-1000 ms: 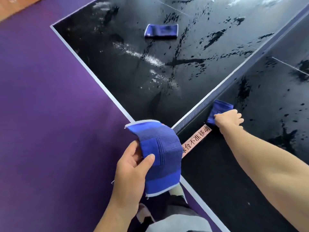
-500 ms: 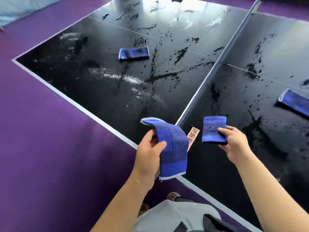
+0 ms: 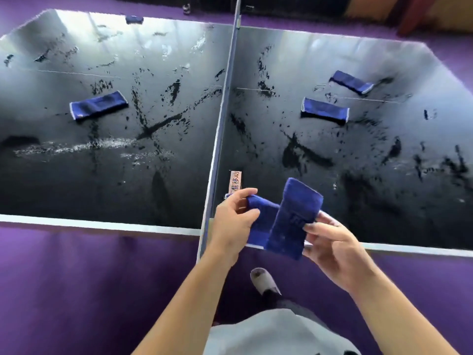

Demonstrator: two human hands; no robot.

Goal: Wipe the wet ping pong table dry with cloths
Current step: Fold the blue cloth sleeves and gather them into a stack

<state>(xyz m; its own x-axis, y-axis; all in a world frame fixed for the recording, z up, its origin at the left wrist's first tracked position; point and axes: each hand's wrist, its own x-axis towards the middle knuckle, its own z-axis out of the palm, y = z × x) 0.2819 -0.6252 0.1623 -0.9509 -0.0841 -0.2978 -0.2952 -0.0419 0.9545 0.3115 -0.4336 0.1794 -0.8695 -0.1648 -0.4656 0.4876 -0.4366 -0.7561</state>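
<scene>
Gleaming black ping pong table (image 3: 107, 180), water streaks, blue cloths (image 3: 294, 221)

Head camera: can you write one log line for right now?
left hand: holds cloth | right hand: holds second cloth | table: wet

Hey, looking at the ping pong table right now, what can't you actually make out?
Head view only:
- The pink label: the left hand covers its lower end.
- Far cloth: too small and blurred.
- Table: its far left corner is cut off by the left edge.
- Held cloths: overlap hides their join.
</scene>
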